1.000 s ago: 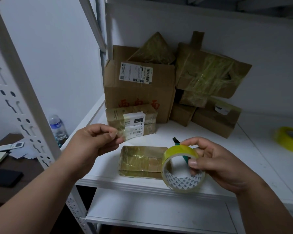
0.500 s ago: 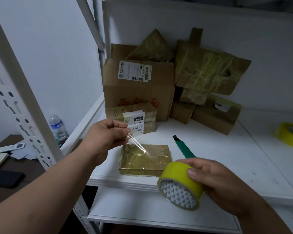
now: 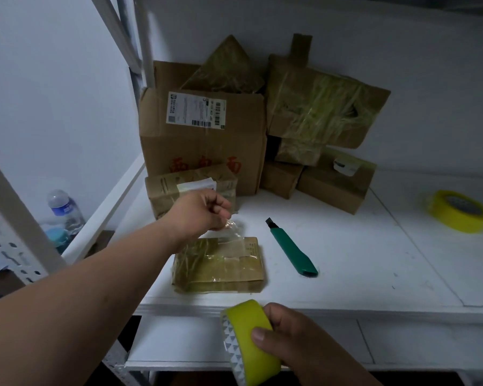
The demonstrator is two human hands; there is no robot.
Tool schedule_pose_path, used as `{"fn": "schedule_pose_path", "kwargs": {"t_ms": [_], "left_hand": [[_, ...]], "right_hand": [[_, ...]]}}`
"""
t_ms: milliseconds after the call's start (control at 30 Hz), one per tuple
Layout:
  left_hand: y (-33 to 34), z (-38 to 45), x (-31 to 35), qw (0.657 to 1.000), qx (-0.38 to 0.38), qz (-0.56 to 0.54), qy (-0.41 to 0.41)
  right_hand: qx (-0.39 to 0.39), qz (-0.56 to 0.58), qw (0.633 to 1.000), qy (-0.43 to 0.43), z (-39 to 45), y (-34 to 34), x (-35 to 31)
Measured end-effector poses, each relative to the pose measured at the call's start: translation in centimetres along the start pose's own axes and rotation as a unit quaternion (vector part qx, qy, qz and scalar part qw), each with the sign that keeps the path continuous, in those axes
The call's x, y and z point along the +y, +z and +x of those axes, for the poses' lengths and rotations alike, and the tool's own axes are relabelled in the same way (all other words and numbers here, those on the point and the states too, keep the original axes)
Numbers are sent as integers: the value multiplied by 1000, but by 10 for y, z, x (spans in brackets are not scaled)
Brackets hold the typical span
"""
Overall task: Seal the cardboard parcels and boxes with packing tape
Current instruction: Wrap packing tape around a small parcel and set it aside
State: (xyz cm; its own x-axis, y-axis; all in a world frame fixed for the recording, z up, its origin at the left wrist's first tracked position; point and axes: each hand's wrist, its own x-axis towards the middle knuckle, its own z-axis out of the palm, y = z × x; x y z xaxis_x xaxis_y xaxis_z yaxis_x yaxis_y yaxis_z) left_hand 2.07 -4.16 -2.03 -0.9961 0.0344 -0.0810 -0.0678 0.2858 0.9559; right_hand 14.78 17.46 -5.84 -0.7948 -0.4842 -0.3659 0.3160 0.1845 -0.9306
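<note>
A small flat cardboard parcel (image 3: 221, 267), wrapped in clear tape, lies near the front edge of the white shelf (image 3: 360, 274). My left hand (image 3: 204, 211) hovers just above the parcel's far edge, fingers pinched on a clear strip of tape (image 3: 233, 232) that hangs down to the parcel's top. My right hand (image 3: 296, 339) is low in front of the shelf edge, gripping a yellow-green tape roll (image 3: 248, 339). A green utility knife (image 3: 292, 250) lies on the shelf to the right of the parcel.
Several taped cardboard boxes (image 3: 204, 135) are stacked against the back wall, with a small labelled box (image 3: 165, 190) behind my left hand. A second yellow tape roll (image 3: 457, 210) lies at the far right. A water bottle (image 3: 64, 211) stands beyond the upright at left.
My left hand moved forward and right with the tape strip, down to the parcel's far edge. My right hand dropped the roll lower, below the shelf's front edge.
</note>
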Motion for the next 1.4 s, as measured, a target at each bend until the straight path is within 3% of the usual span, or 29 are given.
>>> {"fn": "schedule_pose_path", "kwargs": {"t_ms": [167,367,933,1200,1400], "left_hand": [[6,14,-4,999,-18,28,3],[10,20,-12,990,-15,136,22],[16,22,-29,972,25,214,94],[15,20,-39,953,8,286,104],[14,18,-33,906,-54,394,144]], "right_hand": [[35,-48,998,0,5,4,3],[46,-77,996,5,14,3,6],[52,-96,994,5,19,7,14],[63,-70,996,9,24,10,28],[66,-63,996,9,26,8,32]]}}
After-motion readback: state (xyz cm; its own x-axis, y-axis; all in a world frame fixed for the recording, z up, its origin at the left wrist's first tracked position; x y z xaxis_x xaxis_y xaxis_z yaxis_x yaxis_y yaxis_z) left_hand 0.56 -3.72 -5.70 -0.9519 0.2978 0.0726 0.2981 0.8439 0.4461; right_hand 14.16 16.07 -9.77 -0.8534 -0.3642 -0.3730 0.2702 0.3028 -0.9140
